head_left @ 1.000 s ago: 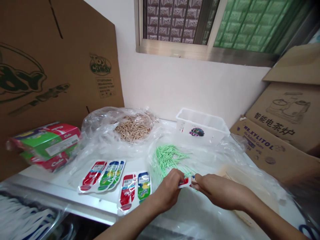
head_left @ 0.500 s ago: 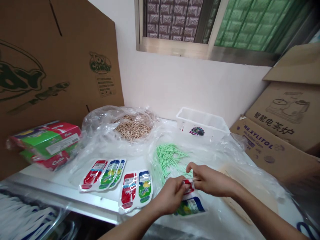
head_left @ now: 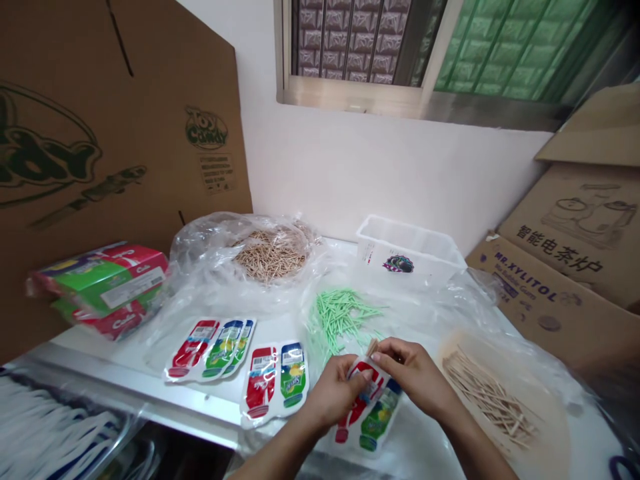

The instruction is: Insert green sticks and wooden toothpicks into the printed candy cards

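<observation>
Glossy plastic pouches (head_left: pixel 260 383); matt cardboard box (head_left: pixel 165 87); pale wooden sticks (head_left: pixel 487 393).

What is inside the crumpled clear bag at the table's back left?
The clear bag holds a heap of thin brown sticks, their upper layer visible. Whatever lies beneath that layer is covered, and folded, glossy plastic partly veils the heap's far side.

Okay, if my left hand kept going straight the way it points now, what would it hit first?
Most likely the right hand, whose fingers sit just past the packet held in the left hand. Depth between them is hard to judge.
</observation>
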A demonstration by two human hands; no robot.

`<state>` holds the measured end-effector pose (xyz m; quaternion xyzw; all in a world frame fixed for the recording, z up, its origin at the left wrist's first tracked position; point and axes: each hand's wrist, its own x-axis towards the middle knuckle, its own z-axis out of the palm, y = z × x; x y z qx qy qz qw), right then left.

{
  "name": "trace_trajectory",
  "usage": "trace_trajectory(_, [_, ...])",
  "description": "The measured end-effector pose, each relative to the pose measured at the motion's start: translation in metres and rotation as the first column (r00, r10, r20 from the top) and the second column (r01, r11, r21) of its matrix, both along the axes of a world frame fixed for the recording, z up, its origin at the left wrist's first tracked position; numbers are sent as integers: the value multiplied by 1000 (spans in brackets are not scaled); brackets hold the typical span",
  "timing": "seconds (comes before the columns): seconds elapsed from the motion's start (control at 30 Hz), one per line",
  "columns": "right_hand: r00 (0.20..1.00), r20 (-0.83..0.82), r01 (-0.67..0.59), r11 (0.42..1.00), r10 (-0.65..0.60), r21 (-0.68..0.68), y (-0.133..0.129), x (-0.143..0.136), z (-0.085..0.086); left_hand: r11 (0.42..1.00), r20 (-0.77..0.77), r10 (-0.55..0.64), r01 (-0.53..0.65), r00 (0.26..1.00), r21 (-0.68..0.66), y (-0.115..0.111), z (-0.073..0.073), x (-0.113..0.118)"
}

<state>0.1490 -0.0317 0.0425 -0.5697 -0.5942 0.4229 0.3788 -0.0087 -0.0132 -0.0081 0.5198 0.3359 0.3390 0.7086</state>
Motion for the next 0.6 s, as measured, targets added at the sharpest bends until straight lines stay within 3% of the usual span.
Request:
trace_trajectory(0.2, [998, -18, 63, 997, -64, -35, 1, -3, -5, 989, 195, 79, -53, 978, -136, -8, 0, 9])
trace_trajectory(0.43, [980, 75, 186, 983, -186, 5, -6, -3, -11, 978, 219, 138, -98, 966, -185, -7, -5, 9])
trace_trajectory(0.6, [987, 64, 144, 988, -148, 59, -8, -4, -7, 976, 249, 118, -66, 961, -206, -7, -4, 9])
